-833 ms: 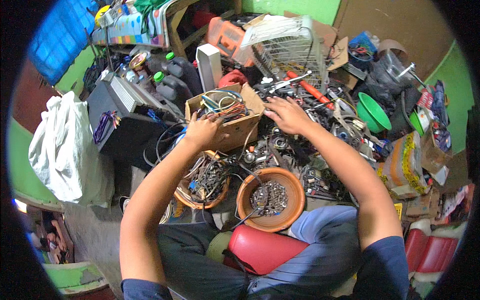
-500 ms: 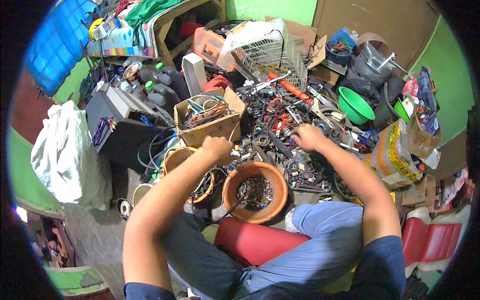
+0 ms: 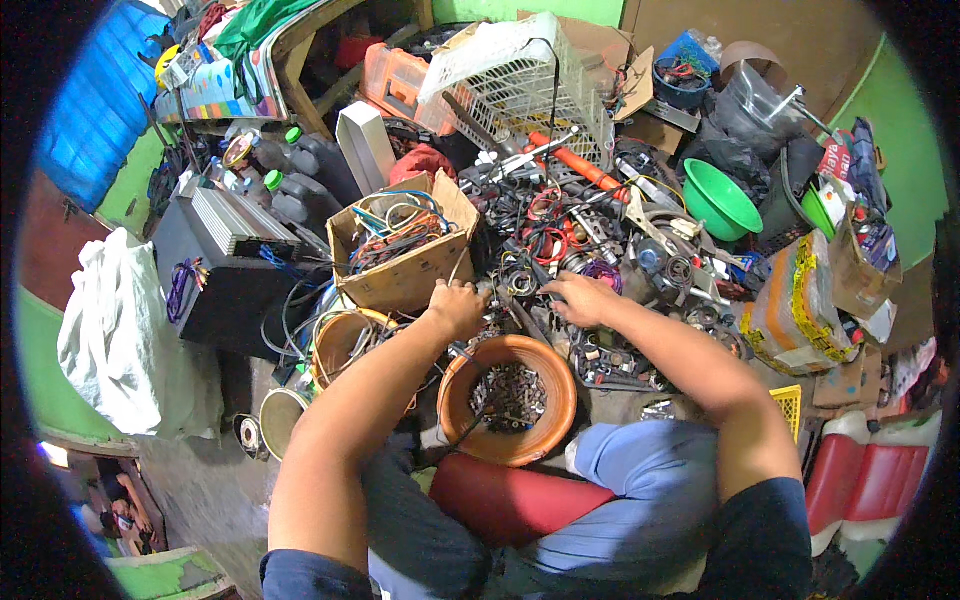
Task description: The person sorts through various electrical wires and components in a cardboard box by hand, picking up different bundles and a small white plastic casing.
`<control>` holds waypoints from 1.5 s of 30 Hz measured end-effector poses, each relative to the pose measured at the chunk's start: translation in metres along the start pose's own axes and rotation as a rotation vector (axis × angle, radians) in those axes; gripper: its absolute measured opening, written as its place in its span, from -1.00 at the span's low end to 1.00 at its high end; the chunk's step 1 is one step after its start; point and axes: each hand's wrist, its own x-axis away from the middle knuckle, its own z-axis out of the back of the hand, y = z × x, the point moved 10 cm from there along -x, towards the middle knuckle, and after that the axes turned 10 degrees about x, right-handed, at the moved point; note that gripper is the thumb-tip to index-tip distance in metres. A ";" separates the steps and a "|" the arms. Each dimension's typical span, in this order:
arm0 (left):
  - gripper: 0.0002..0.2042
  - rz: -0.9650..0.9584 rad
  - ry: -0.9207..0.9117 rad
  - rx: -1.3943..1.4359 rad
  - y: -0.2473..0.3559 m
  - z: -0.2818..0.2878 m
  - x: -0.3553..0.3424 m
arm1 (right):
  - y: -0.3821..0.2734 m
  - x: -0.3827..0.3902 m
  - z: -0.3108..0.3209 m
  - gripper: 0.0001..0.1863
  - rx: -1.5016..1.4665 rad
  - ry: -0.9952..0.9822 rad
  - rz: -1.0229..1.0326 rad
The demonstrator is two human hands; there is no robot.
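My left hand (image 3: 458,308) is closed, knuckles up, just in front of a cardboard box (image 3: 408,270) full of coiled wires. Its fingertips are hidden, so what it grips cannot be made out. Across a small gap, my right hand (image 3: 580,299) has its fingers bent together at the near side of a heap of loose metal parts and cables (image 3: 600,225); anything in them is too small to name. Below and between both hands stands an orange-brown plastic pot (image 3: 555,440), with many small metal pieces (image 3: 508,397) in its bottom.
A second orange pot (image 3: 322,350) with cables stands left of the first. A green basin (image 3: 722,200), a white wire crate (image 3: 500,75) and a taped carton (image 3: 800,310) surround the heap. A red cylinder (image 3: 520,495) lies between my legs; a white sack (image 3: 125,340) stands far left.
My right hand has moved left and slightly nearer, closer to my left hand. The left hand has shifted a little right and down. The whole view has tilted slightly.
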 end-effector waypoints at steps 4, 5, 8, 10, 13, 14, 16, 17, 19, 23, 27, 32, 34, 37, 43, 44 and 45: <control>-0.26 0.060 -0.045 0.024 -0.013 -0.015 -0.018 | -0.005 -0.033 -0.015 -0.47 -0.165 -0.005 -0.020; -0.25 0.075 -0.063 0.038 -0.014 -0.016 -0.020 | -0.003 -0.040 -0.022 -0.40 -0.225 -0.055 -0.061; -0.25 0.067 -0.062 0.075 -0.009 -0.016 -0.024 | 0.001 -0.063 -0.042 -0.35 -0.141 0.072 -0.019; -0.24 0.057 -0.056 0.090 -0.010 -0.017 -0.018 | 0.008 -0.070 -0.043 -0.45 -0.227 0.110 -0.096; -0.23 0.023 -0.031 0.058 -0.004 -0.003 -0.009 | 0.041 -0.071 -0.037 -0.60 -0.358 0.185 -0.230; -0.23 0.041 -0.042 0.075 -0.011 -0.003 -0.001 | 0.027 -0.068 -0.018 -0.65 -0.364 0.183 -0.187; -0.23 0.054 -0.055 0.102 -0.018 0.002 0.010 | 0.016 -0.060 0.007 -0.76 -0.480 0.183 -0.221; -0.22 0.052 -0.003 0.149 -0.017 0.012 0.014 | 0.016 -0.058 0.016 -0.77 -0.516 0.240 -0.191; -0.21 0.053 0.099 0.244 -0.015 0.030 0.026 | 0.003 -0.046 0.039 -0.78 -0.589 0.349 -0.119; -0.21 0.040 0.411 0.594 -0.016 0.077 0.055 | -0.040 -0.016 0.078 -0.71 -0.899 0.321 0.005; -0.34 -0.045 0.523 0.918 -0.016 0.110 0.089 | -0.089 0.020 0.157 -0.75 -0.767 0.443 0.203; -0.73 -0.208 0.897 1.257 -0.036 0.171 0.171 | -0.137 0.064 0.261 -0.78 -0.769 0.598 0.303; -0.77 -0.102 0.859 1.359 -0.042 0.190 0.205 | -0.154 0.086 0.293 -0.81 -0.626 0.770 0.348; -0.75 -0.188 0.948 1.469 -0.044 0.201 0.242 | -0.173 0.104 0.307 -0.81 -0.667 0.787 0.314; -0.70 -0.099 0.965 1.527 -0.053 0.199 0.271 | -0.198 0.111 0.303 -0.69 -0.622 0.813 0.281; -0.70 -0.081 0.959 1.519 -0.055 0.199 0.273 | -0.199 0.110 0.302 -0.69 -0.590 0.818 0.256; -0.70 -0.110 0.924 1.605 -0.056 0.197 0.270 | -0.198 0.111 0.301 -0.67 -0.558 0.871 0.250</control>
